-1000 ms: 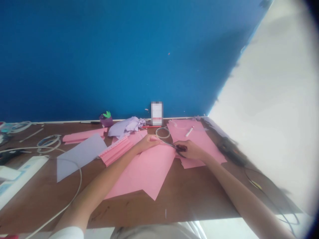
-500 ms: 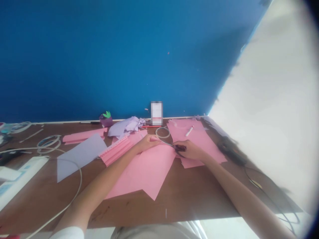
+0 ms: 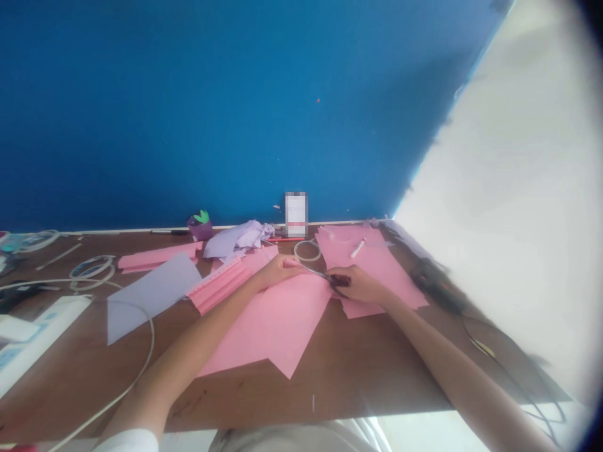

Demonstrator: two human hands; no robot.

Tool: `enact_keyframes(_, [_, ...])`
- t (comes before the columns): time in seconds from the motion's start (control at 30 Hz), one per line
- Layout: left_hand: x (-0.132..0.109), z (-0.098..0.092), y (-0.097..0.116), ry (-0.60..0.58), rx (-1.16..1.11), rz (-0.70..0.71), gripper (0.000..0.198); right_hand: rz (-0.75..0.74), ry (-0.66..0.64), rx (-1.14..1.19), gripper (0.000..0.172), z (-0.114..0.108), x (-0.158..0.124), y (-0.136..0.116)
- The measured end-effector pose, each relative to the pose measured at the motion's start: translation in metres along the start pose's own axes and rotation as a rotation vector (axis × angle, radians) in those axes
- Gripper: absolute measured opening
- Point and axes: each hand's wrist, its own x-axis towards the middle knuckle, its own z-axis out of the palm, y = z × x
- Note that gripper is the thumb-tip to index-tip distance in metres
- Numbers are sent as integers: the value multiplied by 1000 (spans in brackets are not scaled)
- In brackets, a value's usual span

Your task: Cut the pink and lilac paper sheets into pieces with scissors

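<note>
My right hand [image 3: 360, 285] is closed around the dark handles of a pair of scissors [image 3: 340, 280]. The metal blades point left, along the upper edge of a pink sheet of paper [image 3: 282, 317]. Just beyond the blade tips, my left hand [image 3: 280, 271] pinches the top edge of that sheet. The sheet lies spread between my forearms, with a pointed corner toward me. Pleated pink paper [image 3: 221, 285] rests left of my left hand. Beneath and beyond my right hand are more pink sheets [image 3: 381, 263], with a white marker [image 3: 358, 247] on top.
Crumpled lilac paper [image 3: 240, 238], a purple cup with green paper leaves [image 3: 201, 226] and a phone [image 3: 296, 215] stand along the blue wall. A lilac sheet [image 3: 155, 295], a white power strip [image 3: 42, 339] and loose cables lie left. A dark device [image 3: 438, 285] with a cord lies right.
The scissors' handles look closer together than before. The pink sheet's near corner has shifted very slightly left; both hands stay in nearly the same place.
</note>
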Motion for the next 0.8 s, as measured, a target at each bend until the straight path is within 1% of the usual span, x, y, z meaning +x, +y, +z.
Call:
enact_keyframes(0.3, [-5, 1, 11, -6, -11, -22, 40, -13, 3, -28, 32, 1, 0, 0])
enact_keyframes(0.53, [-5, 2, 11, 2, -41, -58, 41, -23, 10, -9, 34, 1, 0, 0])
enact_keyframes(0.8, [-5, 0, 11, 4, 22, -25, 40, -7, -2, -25, 35, 1, 0, 0])
